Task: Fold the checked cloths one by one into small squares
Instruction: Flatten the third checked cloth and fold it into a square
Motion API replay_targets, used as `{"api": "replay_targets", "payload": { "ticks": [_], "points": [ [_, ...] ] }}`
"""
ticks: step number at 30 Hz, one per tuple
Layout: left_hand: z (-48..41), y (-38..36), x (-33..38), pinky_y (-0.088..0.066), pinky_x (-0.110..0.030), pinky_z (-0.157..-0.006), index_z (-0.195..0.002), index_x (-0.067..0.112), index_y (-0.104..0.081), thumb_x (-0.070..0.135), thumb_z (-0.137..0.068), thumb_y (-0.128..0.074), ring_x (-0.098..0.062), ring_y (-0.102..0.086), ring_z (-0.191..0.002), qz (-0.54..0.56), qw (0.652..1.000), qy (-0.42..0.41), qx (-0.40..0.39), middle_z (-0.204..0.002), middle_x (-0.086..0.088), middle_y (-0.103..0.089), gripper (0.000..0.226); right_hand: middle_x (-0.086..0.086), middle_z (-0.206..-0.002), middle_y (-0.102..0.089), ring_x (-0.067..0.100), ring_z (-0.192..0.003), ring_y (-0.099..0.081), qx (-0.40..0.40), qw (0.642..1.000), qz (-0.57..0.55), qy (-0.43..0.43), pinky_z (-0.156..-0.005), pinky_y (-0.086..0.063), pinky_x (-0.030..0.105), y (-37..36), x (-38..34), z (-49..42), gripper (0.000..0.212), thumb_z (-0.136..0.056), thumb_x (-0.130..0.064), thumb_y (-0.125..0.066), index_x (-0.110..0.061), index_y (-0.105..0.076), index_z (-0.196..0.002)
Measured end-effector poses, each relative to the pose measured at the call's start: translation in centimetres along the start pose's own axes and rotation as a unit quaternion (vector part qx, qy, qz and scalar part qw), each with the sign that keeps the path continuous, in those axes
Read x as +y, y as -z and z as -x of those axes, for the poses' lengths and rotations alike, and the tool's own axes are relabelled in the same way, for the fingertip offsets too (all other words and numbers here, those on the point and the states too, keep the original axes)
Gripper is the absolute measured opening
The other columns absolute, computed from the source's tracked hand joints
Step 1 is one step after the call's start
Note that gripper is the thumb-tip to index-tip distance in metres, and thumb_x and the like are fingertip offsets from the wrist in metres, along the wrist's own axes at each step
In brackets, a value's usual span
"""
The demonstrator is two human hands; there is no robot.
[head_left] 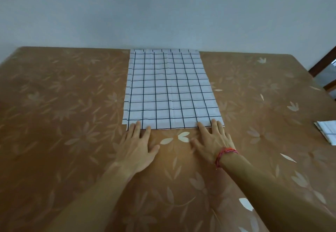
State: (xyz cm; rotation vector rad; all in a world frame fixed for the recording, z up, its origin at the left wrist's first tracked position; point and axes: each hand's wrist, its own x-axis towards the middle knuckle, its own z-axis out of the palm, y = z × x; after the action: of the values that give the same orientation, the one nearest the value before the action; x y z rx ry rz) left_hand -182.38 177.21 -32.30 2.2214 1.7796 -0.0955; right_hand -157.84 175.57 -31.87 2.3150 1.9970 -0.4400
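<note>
checked cloth (171, 90) flat on table (54, 104); near edge under fingertips | left hand (136, 148), right hand (212, 140): flat, grip on nothing

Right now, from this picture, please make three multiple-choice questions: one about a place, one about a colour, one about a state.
1. Where is the small folded cloth, relative to the spread checked cloth? A. left B. right C. on top
2. What colour is the wristband on the right hand? A. red B. blue C. green
3. How does the spread checked cloth lie? A. crumpled B. lifted C. flat
Answers: 1 B, it lies far right on the table; 2 A, red threads circle the wrist; 3 C, left hand and right hand rest straight-fingered on its near edge.
</note>
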Motion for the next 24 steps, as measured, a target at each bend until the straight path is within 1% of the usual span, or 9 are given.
{"api": "replay_targets", "payload": {
  "ticks": [3,7,9,12,15,16,18,20,24],
  "points": [
    [0.3,0.1,0.2,-0.005,-0.038,-0.12,-0.155,0.021,-0.011,0.058,-0.097,-0.032,-0.02,0.004,-0.15,0.004,1.0,-0.004,0.022,-0.163,-0.004,-0.002,0.072,0.014,-0.154,-0.018,0.028,-0.144,-0.011,0.021,0.999,0.029,0.01,-0.113,-0.02,0.042,-0.3,0.0,0.2,0.061,-0.092,-0.057,-0.026,-0.03,-0.023,-0.147],
    [0.5,0.0,0.3,-0.016,-0.036,-0.118,-0.15,0.01,-0.032,0.044,-0.099,-0.037,-0.018,-0.017,-0.148,0.008,0.997,-0.012,0.078,-0.159,-0.005,-0.026,0.062,0.001,-0.129,-0.044,0.02,-0.121,-0.037,0.084,0.994,0.061,0.027,-0.103,-0.029,0.036,-0.1,0.0,0.5,0.051,-0.093,-0.049,-0.029,-0.018,-0.044,-0.13],
    [0.8,-0.2,-0.1,-0.032,-0.038,-0.112,-0.137,0.005,-0.051,0.03,-0.095,-0.05,-0.021,-0.039,-0.138,0.006,0.993,-0.029,0.111,-0.145,-0.008,-0.048,0.049,-0.001,-0.124,-0.047,0.019,-0.117,-0.039,0.072,0.995,0.066,0.034,-0.102,-0.028,0.035,-0.1,0.1,1.1,0.05,-0.093,-0.05,-0.031,-0.017,-0.05,-0.125],
    [1.3,-0.2,-1.0,-0.052,-0.039,-0.086,-0.102,0.003,-0.069,0.006,-0.079,-0.064,-0.025,-0.064,-0.102,0.025,0.983,-0.061,0.173,-0.104,-0.006,-0.068,0.024,0.001,-0.124,-0.052,0.021,-0.117,-0.042,0.085,0.991,0.09,0.041,-0.102,-0.027,0.033,1.0,0.3,2.4,0.044,-0.094,-0.045,-0.035,-0.014,-0.054,-0.119],
    [2.1,0.6,-1.6,-0.054,-0.039,-0.073,-0.088,0.003,-0.069,-0.003,-0.075,-0.067,-0.025,-0.065,-0.078,0.044,0.975,-0.063,0.209,-0.084,-0.004,-0.067,0.014,0.012,-0.106,-0.059,0.027,-0.099,-0.049,0.037,0.996,0.065,0.054,-0.087,-0.033,0.03,3.0,1.1,3.3,0.026,-0.099,-0.025,-0.043,-0.005,-0.06,-0.098],
    [2.5,0.9,-1.7,-0.054,-0.038,-0.068,-0.084,0.004,-0.069,-0.005,-0.074,-0.069,-0.024,-0.064,-0.073,0.053,0.972,-0.061,0.222,-0.079,-0.003,-0.066,0.013,0.01,-0.108,-0.06,0.027,-0.101,-0.05,0.038,0.995,0.066,0.062,-0.088,-0.034,0.032,3.6,1.2,3.5,0.02,-0.097,-0.021,-0.046,-0.009,-0.062,-0.1],
    [3.4,1.6,-2.0,-0.05,-0.035,-0.057,-0.075,0.006,-0.065,-0.009,-0.071,-0.07,-0.022,-0.058,-0.064,0.063,0.965,-0.068,0.247,-0.069,0.0,-0.062,0.017,0.0,-0.096,-0.067,0.026,-0.092,-0.056,0.081,0.991,0.091,0.06,-0.081,-0.036,0.036,4.1,1.3,4.0,0.013,-0.078,-0.02,-0.065,-0.02,-0.069,-0.091],
    [4.7,2.4,-1.9,-0.044,-0.035,-0.053,-0.071,0.008,-0.06,-0.012,-0.068,-0.069,-0.022,-0.05,-0.061,0.062,0.96,-0.076,0.262,-0.063,0.001,-0.055,0.023,-0.005,-0.072,-0.066,0.026,-0.072,-0.059,0.138,0.984,0.093,0.057,-0.071,-0.031,0.034,3.9,1.8,4.9,0.02,-0.056,-0.012,-0.077,-0.022,-0.069,-0.072],
    [8.2,3.6,-2.2,-0.048,-0.034,-0.057,-0.088,0.008,-0.067,-0.011,-0.063,-0.073,-0.025,-0.054,-0.067,0.064,0.96,-0.069,0.262,-0.072,0.001,-0.06,0.032,-0.005,-0.066,-0.065,0.027,-0.068,-0.059,0.156,0.986,0.045,0.049,-0.069,-0.041,0.035,5.4,1.4,8.2,0.035,-0.05,-0.009,-0.075,-0.02,-0.07,-0.082]
  ]
}}
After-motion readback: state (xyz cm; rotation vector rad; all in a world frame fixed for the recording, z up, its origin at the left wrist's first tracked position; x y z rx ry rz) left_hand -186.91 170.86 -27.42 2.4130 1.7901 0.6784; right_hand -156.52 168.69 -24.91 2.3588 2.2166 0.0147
